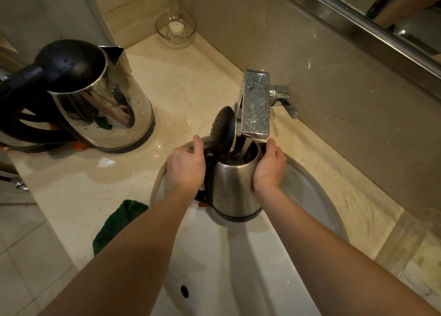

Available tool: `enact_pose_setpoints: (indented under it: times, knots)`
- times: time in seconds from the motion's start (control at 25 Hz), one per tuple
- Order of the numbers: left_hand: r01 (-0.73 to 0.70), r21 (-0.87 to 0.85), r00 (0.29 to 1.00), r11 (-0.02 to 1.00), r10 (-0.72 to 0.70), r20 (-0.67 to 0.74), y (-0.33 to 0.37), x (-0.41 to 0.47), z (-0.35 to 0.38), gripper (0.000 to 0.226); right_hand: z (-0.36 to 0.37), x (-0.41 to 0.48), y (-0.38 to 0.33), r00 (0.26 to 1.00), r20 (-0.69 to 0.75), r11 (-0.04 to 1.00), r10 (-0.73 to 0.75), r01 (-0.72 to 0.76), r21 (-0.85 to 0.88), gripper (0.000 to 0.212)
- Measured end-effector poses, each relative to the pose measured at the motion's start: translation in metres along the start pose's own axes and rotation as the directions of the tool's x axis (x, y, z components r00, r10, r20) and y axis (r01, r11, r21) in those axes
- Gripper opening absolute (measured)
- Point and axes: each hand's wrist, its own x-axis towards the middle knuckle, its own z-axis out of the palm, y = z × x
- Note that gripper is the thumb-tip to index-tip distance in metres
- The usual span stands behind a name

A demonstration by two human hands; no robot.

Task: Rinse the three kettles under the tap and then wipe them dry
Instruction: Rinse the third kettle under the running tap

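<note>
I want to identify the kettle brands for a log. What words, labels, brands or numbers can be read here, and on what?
No text can be read.
Kettle under the tap: plain steel, no visible label.
Kettle on the counter: only reflections, no brand visible.
Tap: water drops, no marking.
White piece in the glass bowl: faint marks, too small and blurred to read.
</note>
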Motion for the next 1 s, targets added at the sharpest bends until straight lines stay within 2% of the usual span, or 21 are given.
enact_pose_setpoints:
  times: [1.0]
  knots:
    - [0.0,0.006,1.0,1.0,0.0,0.01,0.0041,-0.0003,-0.0005,0.06,0.0021,0.0046,0.0027,1.0,-0.011,1.0,-0.008,0.008,0.0,0.039]
